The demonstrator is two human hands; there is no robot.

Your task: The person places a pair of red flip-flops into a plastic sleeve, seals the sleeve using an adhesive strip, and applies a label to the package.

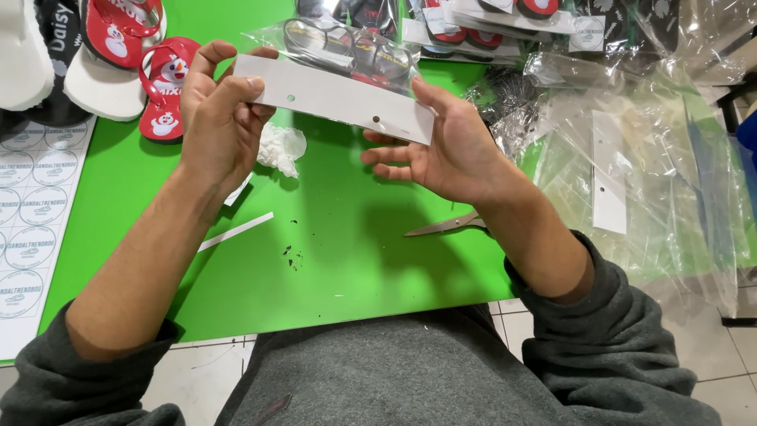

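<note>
My left hand (219,118) and my right hand (441,146) hold a clear plastic bag (351,49) by its white card header (331,99), one hand at each end, above the green table (331,260). The header is a long white strip with two small punched holes. Inside the bag I see dark sandals with red parts. My left fingers pinch the strip's left end; my right thumb presses its right end while the other fingers spread below.
A crumpled white paper (281,147) and a thin white strip (236,231) lie under my hands. Scissors (445,226) rest by my right wrist. Red snowman sandals (162,87) sit at the back left, a round-sticker sheet (31,205) at left, empty clear bags (631,158) at right.
</note>
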